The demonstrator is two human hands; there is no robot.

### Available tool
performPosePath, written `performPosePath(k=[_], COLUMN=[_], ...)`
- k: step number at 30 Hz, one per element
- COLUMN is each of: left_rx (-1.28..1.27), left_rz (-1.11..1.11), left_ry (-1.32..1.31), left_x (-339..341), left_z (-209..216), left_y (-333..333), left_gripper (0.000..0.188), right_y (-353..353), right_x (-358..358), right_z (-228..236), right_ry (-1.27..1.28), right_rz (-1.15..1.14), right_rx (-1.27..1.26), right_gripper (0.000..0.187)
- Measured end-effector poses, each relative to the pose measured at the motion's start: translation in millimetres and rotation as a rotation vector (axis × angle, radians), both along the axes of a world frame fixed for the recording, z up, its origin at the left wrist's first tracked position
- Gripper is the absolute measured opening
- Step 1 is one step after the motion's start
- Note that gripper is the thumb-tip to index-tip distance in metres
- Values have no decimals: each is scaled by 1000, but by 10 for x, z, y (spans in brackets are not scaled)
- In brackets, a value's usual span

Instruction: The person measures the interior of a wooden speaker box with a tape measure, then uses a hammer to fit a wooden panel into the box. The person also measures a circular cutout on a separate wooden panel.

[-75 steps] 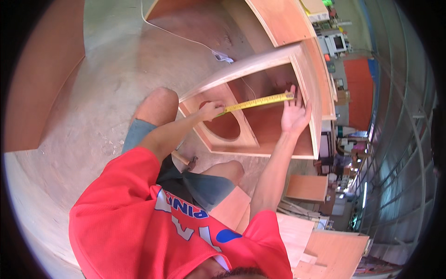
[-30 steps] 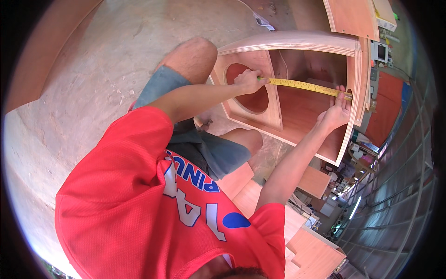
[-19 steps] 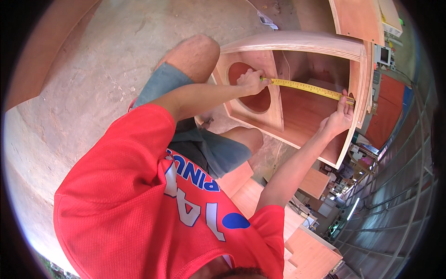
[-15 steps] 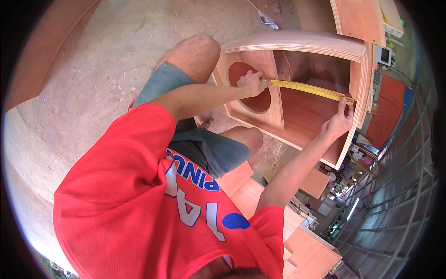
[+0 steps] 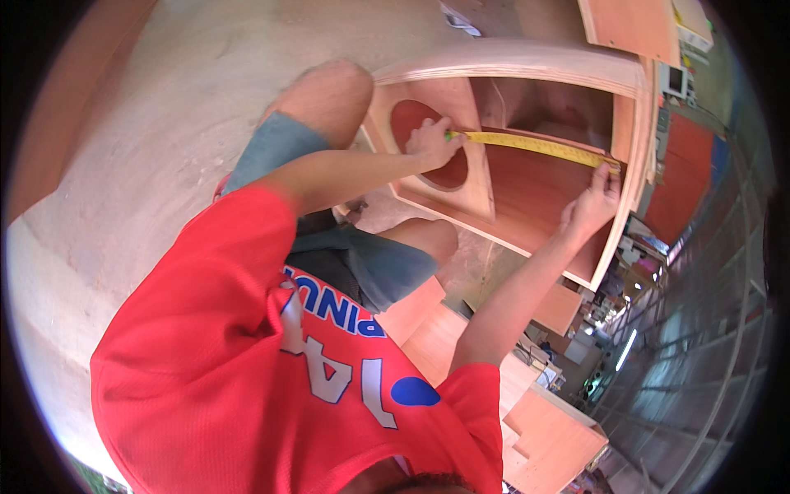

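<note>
A plywood box with an open front lies before me, split by a divider panel with a large round cutout. A yellow tape measure is stretched across the open compartment, from the divider to the box's right-hand wall. At the divider, my left hand is closed on one end of it, in front of the cutout; a bit of green shows at the fingers, and the rest there is hidden. By the right wall, my right hand pinches the other end between thumb and fingers.
More plywood pieces lie at the lower right, and a plywood panel stands beyond the box. My bent knees are close to the box's left side. Concrete floor spreads to the left. Cluttered workshop goods fill the right.
The view has shifted slightly, so box and hands sit a little higher and further left. Both hands keep hold of the tape, which stays stretched across the compartment.
</note>
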State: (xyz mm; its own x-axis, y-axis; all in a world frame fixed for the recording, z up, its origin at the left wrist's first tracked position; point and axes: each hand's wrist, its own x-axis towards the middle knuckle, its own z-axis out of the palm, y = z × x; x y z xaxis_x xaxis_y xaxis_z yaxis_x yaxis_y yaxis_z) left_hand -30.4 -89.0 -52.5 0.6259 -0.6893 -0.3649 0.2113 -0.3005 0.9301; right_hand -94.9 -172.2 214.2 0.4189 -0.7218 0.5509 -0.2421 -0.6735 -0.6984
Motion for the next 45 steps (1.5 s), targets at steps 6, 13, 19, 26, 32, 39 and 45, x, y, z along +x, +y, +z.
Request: performPosePath(k=[6,13,19,26,32,39,45], left_rx=[-40,-27,-20,-27,-25,-39,-42], left_rz=[-3,40,8,40,34,53,57], left_ry=[-6,-33,20,5,14,24,37], left_x=[-19,-45,-39,-55,-53,-55,-67], left_z=[-33,0,-6,-29,-13,20,35], left_y=[-2,21,13,0,2,16,7], left_gripper=[48,49,48,51,52,53,53], right_y=[37,80,125,97,120,177,165], right_x=[-32,-59,-45,-72,-56,-10,8], right_z=[20,48,-24,-101,-97,-66,-69], right_ry=[62,127,114,85,42,23,13], right_rz=[55,56,92,94,38,24,43], right_rx=[67,84,161,175,236,245,227], right_gripper=[20,27,32,32,30,28,31])
